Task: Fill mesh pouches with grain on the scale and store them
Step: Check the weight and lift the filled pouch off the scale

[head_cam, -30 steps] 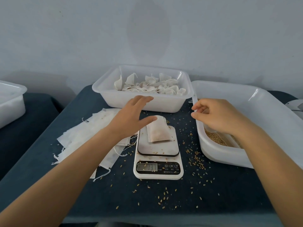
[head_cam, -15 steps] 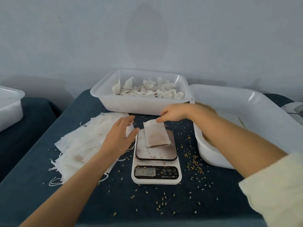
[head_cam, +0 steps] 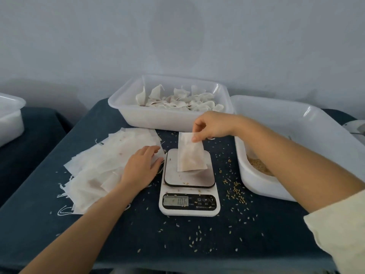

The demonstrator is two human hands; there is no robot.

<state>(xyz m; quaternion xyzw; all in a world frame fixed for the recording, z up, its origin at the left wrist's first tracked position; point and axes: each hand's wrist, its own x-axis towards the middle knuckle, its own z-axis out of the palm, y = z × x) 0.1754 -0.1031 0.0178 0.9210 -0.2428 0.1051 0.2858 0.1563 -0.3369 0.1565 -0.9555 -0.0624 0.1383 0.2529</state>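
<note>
A white kitchen scale [head_cam: 189, 203] stands mid-table, its display reading about 10. My right hand [head_cam: 212, 125] pinches the top edge of a white mesh pouch [head_cam: 190, 155] with grain in its bottom; the pouch stands upright on the scale's platform. My left hand [head_cam: 140, 166] rests flat, fingers straight, on a spread pile of empty white pouches [head_cam: 102, 167] left of the scale. Behind the scale a white tub [head_cam: 158, 117] holds several filled pouches. At the right, a large white tub [head_cam: 300, 123] has grain [head_cam: 258, 165] in its near corner.
Loose grains [head_cam: 235, 191] lie scattered over the dark blue tablecloth around and in front of the scale. Another white tub [head_cam: 9, 119] sits on a separate surface at far left. A pale object shows at the right edge behind the grain tub.
My right hand came over from the grain tub, took the pouch's top edge and raised it upright on the scale. My left hand dropped onto the empty-pouch pile.
</note>
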